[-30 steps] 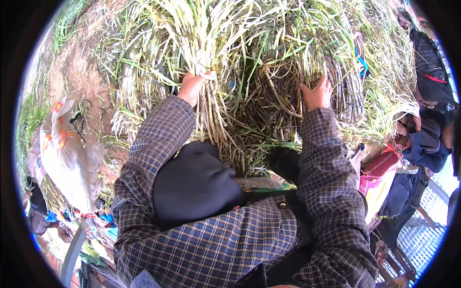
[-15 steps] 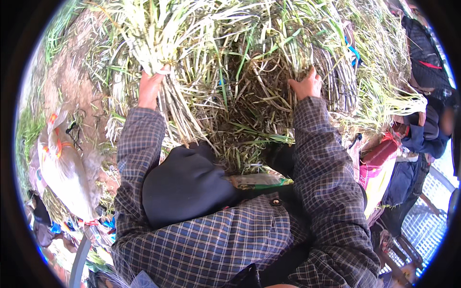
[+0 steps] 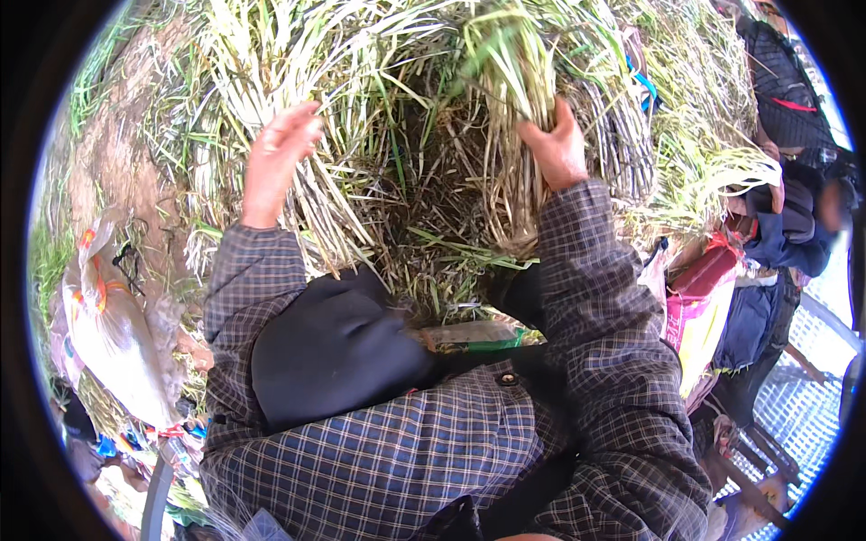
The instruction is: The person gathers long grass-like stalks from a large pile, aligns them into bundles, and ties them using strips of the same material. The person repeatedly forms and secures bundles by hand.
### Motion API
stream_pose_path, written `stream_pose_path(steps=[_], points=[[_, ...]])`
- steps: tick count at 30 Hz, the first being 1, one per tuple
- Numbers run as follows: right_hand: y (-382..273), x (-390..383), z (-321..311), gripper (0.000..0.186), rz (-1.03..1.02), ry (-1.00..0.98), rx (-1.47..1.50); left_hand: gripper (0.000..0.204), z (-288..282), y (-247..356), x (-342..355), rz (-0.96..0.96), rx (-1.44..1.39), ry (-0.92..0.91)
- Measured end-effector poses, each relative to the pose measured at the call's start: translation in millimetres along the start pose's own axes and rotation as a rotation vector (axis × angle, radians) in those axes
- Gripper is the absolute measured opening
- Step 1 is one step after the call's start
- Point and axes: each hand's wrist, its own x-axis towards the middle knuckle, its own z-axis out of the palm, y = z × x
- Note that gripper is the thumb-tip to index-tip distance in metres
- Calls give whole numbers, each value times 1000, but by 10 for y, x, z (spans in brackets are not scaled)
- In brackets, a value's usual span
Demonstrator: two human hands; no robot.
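Note:
My left hand [image 3: 278,153] is raised just over a sheaf of long pale stalks [image 3: 320,203], its fingers apart and holding nothing. These stalks have white lower ends pointing toward me and green leaves fanning away. To the right, my right hand [image 3: 559,149] grips a bundle of stalks [image 3: 514,185] around its middle, thumb on the near side. The bundle stands steeply, its cut ends low and its green leaves [image 3: 514,54] blurred at the top. Part of the right fingers is hidden behind the stalks.
More stalks [image 3: 622,135] are piled right of my right hand, beside a blue strip [image 3: 645,88]. A tied white sack [image 3: 113,334] stands at left. At the right edge another person [image 3: 794,216] holds stalks [image 3: 722,176], near a pink and yellow bag [image 3: 690,316].
My left hand has let go of its stalks and lifted off them. My right hand has closed on a bundle and drawn it upright and slightly left.

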Motion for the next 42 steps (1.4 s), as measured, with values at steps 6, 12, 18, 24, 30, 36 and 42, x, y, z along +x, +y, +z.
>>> stream_pose_path(steps=[6,12,18,24,30,36,42], points=[[73,-121,47,60,109,-398,-541,34,470,-210,-20,-234,-2,-414],[614,351,-110,58,101,175,-161,38,458,-278,22,-260,-32,-415],[747,683,-480,68,123,-493,-477,43,471,349,357,-127,433,-582],[583,508,-615,67,315,-392,-244,53,994,710,663,-293,463,-794],[834,511,-350,74,-122,-404,-298,90,1774,111,477,-571,343,-756],[847,539,-353,80,203,-394,-22,108,2255,-50,248,-462,-49,-474],[563,346,-239,57,-129,-444,150,84,2141,-28,117,-441,-211,-126]])
